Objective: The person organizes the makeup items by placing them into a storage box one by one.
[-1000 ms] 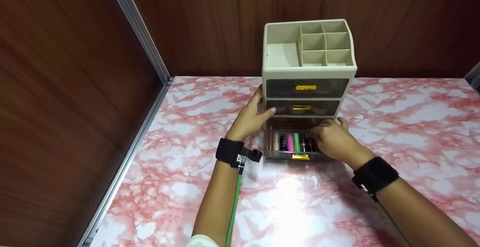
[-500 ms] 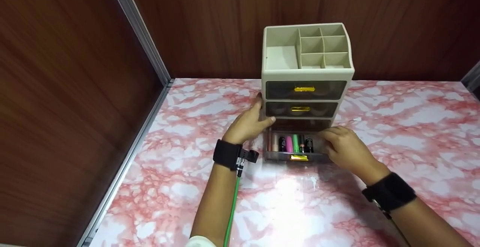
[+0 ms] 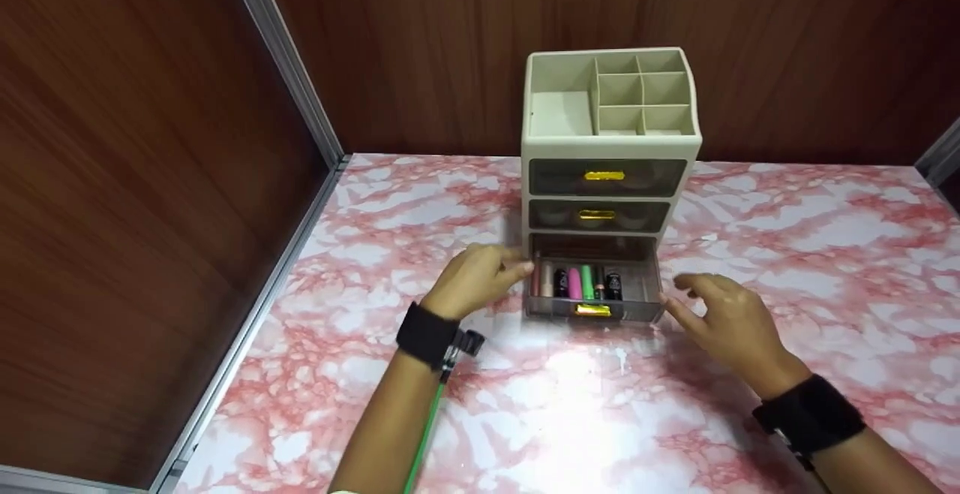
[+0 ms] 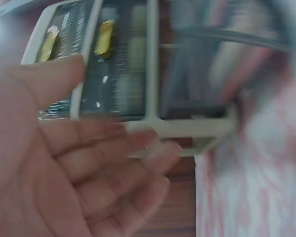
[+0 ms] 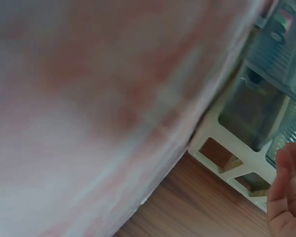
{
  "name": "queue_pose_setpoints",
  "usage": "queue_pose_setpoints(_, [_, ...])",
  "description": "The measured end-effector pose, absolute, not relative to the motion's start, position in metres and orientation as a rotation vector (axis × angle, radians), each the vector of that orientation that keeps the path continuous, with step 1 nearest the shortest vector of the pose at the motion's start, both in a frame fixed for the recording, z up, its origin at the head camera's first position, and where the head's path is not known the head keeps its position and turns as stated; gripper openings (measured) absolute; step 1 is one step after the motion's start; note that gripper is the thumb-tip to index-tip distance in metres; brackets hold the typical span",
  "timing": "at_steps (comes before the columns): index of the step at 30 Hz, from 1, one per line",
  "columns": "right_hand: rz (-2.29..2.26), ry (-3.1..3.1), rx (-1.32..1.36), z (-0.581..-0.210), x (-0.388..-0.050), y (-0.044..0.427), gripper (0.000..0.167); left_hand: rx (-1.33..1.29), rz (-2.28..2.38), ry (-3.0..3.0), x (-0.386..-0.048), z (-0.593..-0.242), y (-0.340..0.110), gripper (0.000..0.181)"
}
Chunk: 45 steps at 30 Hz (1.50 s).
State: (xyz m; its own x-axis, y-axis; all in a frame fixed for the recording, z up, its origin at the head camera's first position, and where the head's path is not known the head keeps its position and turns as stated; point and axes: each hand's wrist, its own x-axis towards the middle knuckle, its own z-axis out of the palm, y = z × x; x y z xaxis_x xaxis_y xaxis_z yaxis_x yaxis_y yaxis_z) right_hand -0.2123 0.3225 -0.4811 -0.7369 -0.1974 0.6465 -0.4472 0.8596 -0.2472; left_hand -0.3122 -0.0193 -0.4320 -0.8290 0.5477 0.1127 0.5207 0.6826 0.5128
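A cream desktop organizer [image 3: 611,147] stands against the back wall, its bottom drawer [image 3: 649,312] pulled out. Inside lie several cosmetic tubes side by side, among them a pink tube [image 3: 574,284], a green tube [image 3: 587,282] and a black tube [image 3: 614,285]. My left hand [image 3: 476,280] is at the drawer's left side, fingers loosely bent and gripping nothing; whether the fingertips touch it I cannot tell. Off the drawer's right front corner hovers my right hand [image 3: 731,321], thumb and fingers apart, holding nothing. The left wrist view shows the left palm [image 4: 89,168] beside the blurred drawers.
Two upper drawers with gold handles, the top drawer [image 3: 562,179] and the middle drawer [image 3: 555,216], are pushed in. Divided compartments [image 3: 643,88] form the organizer's top. A brown wood-look wall [image 3: 420,58] rises behind the red-and-white marbled table [image 3: 337,374].
My right hand has come out of the bottom drawer and moved right and toward me. The left hand has let go of the organizer's side and moved slightly left and down.
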Motion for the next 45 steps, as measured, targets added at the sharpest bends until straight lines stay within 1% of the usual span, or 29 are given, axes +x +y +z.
queue_pose_setpoints(3, [0.516,-2.420,0.457,-0.485,-0.211,0.324,0.019,1.088,0.833,2.863,-0.306,-0.437,-0.022,0.031])
queue_pose_setpoints(5, [0.511,-2.442,0.459,-0.486,-0.210,0.324,0.018,1.180,0.774,2.901,-0.302,-0.439,-0.022,0.027])
queue_pose_setpoints(9, [0.490,-2.498,0.506,-0.487,-0.209,0.326,0.018,1.334,0.556,2.972,-0.294,-0.444,-0.019,0.032])
queue_pose_setpoints(12, [0.445,-2.516,0.566,-0.487,-0.210,0.327,0.015,1.425,0.415,3.038,-0.292,-0.449,-0.015,0.035])
queue_pose_setpoints(13, [0.431,-2.514,0.590,-0.486,-0.211,0.327,0.014,1.446,0.391,3.061,-0.292,-0.451,-0.014,0.034])
queue_pose_setpoints(16, [0.398,-2.507,0.657,-0.484,-0.215,0.327,0.011,1.458,0.376,3.116,-0.293,-0.454,-0.013,0.028])
queue_pose_setpoints(25, [0.347,-2.482,0.795,-0.479,-0.223,0.328,0.011,1.391,0.424,3.067,-0.297,-0.463,-0.015,0.016])
queue_pose_setpoints(28, [0.351,-2.478,0.802,-0.480,-0.225,0.329,0.011,1.414,0.449,3.054,-0.298,-0.464,-0.015,0.016])
queue_pose_setpoints(35, [0.351,-2.515,0.731,-0.477,-0.228,0.331,0.014,1.491,0.433,3.091,-0.300,-0.465,-0.011,0.026])
queue_pose_setpoints(45, [0.385,-2.583,0.659,-0.474,-0.240,0.330,0.010,1.425,0.412,3.123,-0.310,-0.466,-0.009,0.031])
